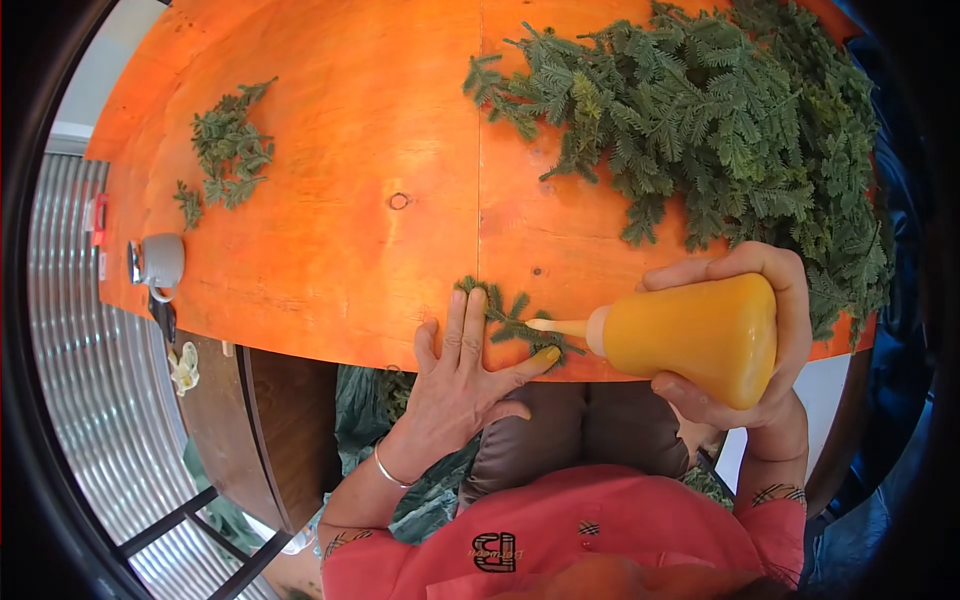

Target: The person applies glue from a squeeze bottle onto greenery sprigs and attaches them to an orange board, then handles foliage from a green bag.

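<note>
A small green fir sprig (512,326) lies flat near the front edge of the orange tabletop (330,250). My left hand (455,375) rests spread over its left end, fingers stretched out and touching the needles. One digit of that hand has a yellow tip and lies along the sprig's lower side. Wrapped in my right hand (785,330) is a yellow squeeze bottle (690,335), tilted on its side. Its pale narrow nozzle points left, with the tip at the sprig's stem. Whether anything flows from it I cannot tell.
A large heap of fir branches (700,120) covers the right back of the table. A few loose sprigs (230,145) lie at the far left. Near the left edge stands a grey-white mug (162,260), beside a dark object (162,316).
</note>
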A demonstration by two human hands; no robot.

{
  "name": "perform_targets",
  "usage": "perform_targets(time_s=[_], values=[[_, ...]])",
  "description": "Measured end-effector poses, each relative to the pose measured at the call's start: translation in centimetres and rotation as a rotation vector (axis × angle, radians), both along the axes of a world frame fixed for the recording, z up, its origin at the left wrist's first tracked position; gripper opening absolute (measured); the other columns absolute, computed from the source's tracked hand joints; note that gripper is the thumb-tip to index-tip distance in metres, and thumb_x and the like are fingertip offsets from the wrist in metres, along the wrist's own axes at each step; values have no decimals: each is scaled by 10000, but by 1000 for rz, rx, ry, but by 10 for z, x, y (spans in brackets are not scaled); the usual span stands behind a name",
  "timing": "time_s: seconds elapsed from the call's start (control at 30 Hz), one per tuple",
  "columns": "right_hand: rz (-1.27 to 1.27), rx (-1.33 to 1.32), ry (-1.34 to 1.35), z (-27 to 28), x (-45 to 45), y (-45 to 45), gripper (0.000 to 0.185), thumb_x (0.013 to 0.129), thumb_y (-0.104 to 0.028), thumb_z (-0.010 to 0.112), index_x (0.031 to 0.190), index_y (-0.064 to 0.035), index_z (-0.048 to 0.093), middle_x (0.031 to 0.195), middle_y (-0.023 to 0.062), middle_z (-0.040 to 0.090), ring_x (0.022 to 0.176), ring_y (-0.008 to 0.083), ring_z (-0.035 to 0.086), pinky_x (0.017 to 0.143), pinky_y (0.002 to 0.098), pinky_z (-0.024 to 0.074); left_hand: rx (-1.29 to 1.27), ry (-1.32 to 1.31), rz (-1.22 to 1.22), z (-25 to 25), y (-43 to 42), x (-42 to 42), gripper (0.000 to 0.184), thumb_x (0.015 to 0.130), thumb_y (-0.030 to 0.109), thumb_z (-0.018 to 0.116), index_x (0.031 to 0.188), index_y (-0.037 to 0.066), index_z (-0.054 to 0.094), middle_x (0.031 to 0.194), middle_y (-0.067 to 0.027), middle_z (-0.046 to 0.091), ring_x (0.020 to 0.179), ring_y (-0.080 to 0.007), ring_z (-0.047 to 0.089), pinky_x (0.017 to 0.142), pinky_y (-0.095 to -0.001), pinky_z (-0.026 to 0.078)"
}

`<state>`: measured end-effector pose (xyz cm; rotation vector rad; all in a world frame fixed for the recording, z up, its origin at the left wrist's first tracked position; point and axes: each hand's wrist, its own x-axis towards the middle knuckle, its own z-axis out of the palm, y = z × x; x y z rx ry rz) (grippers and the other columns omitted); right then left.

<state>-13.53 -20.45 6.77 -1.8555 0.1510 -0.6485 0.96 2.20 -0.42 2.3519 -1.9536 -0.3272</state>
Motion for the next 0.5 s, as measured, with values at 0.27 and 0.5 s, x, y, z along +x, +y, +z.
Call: perform_targets(time_s=[0.27, 0.5], values=[[15, -67, 69, 11, -10, 0, 737, 665, -104, 863, 1196, 9, 365, 1094, 214, 622, 954, 240, 665, 807, 345, 557, 12, -12, 1, 3, -1, -1, 725, 696, 526, 683, 1379, 454, 450, 1496, -364, 184, 1407, -458, 213, 971, -536, 282], [-19, -86, 58, 14, -15, 0, 750, 628, -89, 902, 1182, 21, 407, 1057, 171, 642, 932, 201, 670, 777, 300, 554, 29, -21, 0, -1, 1, -2, 618, 753, 570, 631, 1344, 439, 505, 1524, -342, 128, 1428, -457, 148, 1020, -569, 225]])
